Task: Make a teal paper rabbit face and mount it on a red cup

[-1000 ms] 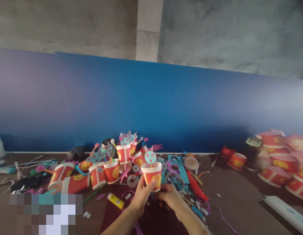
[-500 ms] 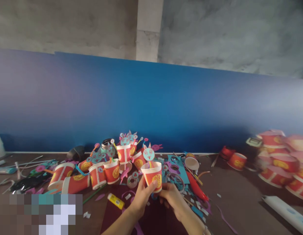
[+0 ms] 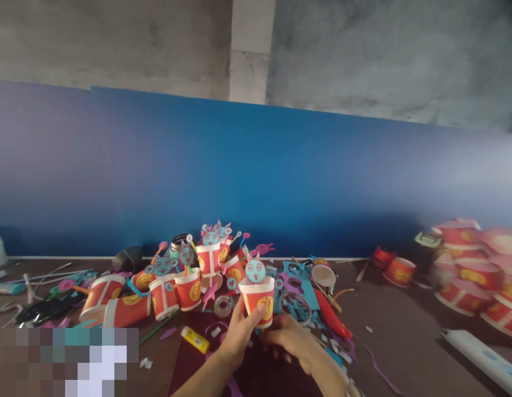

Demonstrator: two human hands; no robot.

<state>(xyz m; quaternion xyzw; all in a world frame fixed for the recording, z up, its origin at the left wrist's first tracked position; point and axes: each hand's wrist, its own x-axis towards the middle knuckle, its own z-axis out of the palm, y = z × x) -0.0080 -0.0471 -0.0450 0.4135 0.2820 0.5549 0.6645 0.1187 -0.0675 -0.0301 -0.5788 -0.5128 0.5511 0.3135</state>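
My left hand (image 3: 236, 337) is wrapped round a red and white paper cup (image 3: 252, 295) with a yellow print, held upright. A light-blue paper cat face (image 3: 256, 270) with heart eyes pokes up from the cup's mouth, its chin close to the rim. Small round heart tags (image 3: 231, 283) stick out at the cup's sides. Just under the cup's bottom, my right hand (image 3: 292, 337) has its fingers curled and closed. Whatever they pinch there is hidden. Behind stand several similar cups (image 3: 208, 260) with paper faces and straws.
A yellow glue stick (image 3: 195, 339) lies left of my hands, by a roll of clear tape (image 3: 223, 305). Right of them are a blue paper sheet (image 3: 308, 289), a red tapered object (image 3: 335, 320) and paper scraps. Farther right are stacked cups (image 3: 466, 270) and a white power strip (image 3: 485, 355).
The cat face rose above the cup's rim, then sank lower than before, while my right hand shifted slightly beneath the cup. My left hand keeps its hold on the cup.
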